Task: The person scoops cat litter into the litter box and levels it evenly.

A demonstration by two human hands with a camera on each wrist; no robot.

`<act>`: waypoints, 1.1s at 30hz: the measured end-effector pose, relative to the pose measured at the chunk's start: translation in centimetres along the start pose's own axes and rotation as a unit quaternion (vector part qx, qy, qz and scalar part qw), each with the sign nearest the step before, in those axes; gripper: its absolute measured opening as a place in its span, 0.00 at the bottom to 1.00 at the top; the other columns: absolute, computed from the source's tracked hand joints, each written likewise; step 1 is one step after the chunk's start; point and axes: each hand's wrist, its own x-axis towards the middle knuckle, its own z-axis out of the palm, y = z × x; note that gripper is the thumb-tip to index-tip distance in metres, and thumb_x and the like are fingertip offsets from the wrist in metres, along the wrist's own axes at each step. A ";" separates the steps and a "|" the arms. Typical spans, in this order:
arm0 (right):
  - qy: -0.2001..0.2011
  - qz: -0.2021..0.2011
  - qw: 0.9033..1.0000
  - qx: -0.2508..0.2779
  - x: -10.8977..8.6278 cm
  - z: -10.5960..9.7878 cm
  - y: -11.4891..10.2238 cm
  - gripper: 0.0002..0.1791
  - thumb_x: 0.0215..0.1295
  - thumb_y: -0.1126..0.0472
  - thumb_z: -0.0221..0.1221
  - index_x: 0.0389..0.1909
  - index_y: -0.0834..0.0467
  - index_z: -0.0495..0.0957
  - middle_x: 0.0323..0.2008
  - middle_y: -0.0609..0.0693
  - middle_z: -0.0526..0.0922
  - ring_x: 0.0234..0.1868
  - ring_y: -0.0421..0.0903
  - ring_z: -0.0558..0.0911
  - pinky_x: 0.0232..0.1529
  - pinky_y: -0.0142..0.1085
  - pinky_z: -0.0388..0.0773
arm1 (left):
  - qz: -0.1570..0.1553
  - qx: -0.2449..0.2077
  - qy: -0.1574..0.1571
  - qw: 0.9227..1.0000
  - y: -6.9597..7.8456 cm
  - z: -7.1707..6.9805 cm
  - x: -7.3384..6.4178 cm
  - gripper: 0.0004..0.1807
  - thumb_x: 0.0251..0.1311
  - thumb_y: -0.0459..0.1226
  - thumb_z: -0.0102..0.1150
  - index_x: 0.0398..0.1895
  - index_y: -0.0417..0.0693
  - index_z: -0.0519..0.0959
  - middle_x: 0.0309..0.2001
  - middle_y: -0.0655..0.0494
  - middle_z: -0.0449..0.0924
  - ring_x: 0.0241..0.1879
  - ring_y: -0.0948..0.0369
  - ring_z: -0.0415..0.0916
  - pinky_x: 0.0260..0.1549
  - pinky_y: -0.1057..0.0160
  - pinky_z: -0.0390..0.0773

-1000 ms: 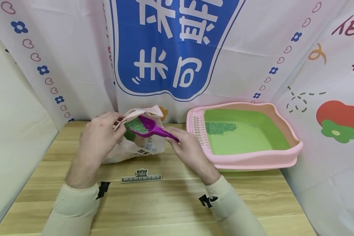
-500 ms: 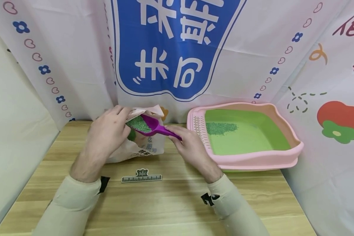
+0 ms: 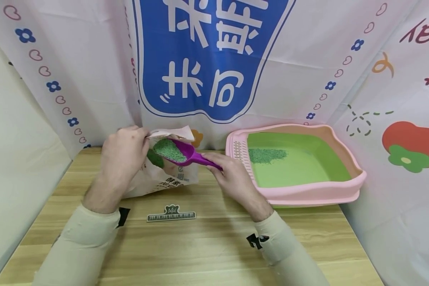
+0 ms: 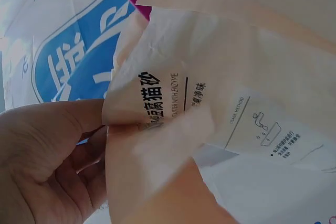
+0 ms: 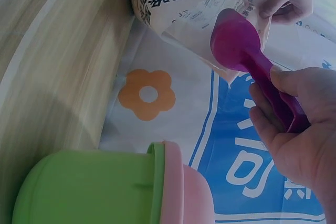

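Observation:
A pale printed cat litter bag [image 3: 178, 178] stands on the table at the back left, its mouth facing right. My left hand [image 3: 123, 159] pinches the bag's rim between thumb and fingers; the left wrist view shows that pinch on the bag [image 4: 173, 93] up close. With my right hand [image 3: 232, 178] I grip the handle of a purple scoop [image 3: 198, 159]. Green litter pellets [image 3: 168, 150] fill the scoop, which sits right at the bag's mouth. Seen from the right wrist, the scoop [image 5: 236, 43] shows its underside, overlapping the bag.
On the right stands a green litter tray with a pink rim [image 3: 307, 194] and a slotted step at its left end. A patch of green pellets [image 3: 268, 155] lies in it. A flat piano-pattern clip [image 3: 171, 213] lies in front of the bag. Printed curtains hang behind.
The loaded scoop has shifted slightly right, and more of its litter shows at the bag's mouth. My left hand has moved a little on the bag's rim, still pinching it.

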 end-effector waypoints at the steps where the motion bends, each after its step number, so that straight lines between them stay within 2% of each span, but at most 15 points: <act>1: -0.002 -0.002 1.000 0.001 0.0 -0.1 0.0 0.23 0.84 0.65 0.69 0.75 0.54 0.87 0.74 0.53 0.91 0.75 0.55 0.91 0.82 0.51 0.85 | -0.003 -0.003 -0.001 1.000 -0.1 -0.1 0.0 0.11 0.80 0.32 0.68 0.56 0.36 0.92 0.47 0.34 0.95 0.44 0.31 0.93 0.39 0.30 0.91; 20: -0.020 0.028 0.999 0.006 -1.9 -1.9 0.9 0.24 0.83 0.64 0.70 0.75 0.50 0.88 0.73 0.52 0.92 0.73 0.54 0.92 0.77 0.53 0.88 | 0.006 -0.042 -0.004 0.999 -1.2 0.0 0.3 0.09 0.79 0.29 0.69 0.53 0.36 0.93 0.47 0.33 0.96 0.45 0.33 0.95 0.47 0.31 0.93; 33: -0.020 0.006 1.000 -0.008 -3.1 -4.4 1.5 0.22 0.84 0.67 0.69 0.73 0.56 0.89 0.70 0.59 0.93 0.68 0.60 0.95 0.70 0.54 0.93 | 0.006 -0.046 -0.011 0.999 -1.4 -0.1 0.3 0.09 0.79 0.29 0.68 0.53 0.37 0.93 0.47 0.33 0.96 0.44 0.34 0.95 0.45 0.32 0.93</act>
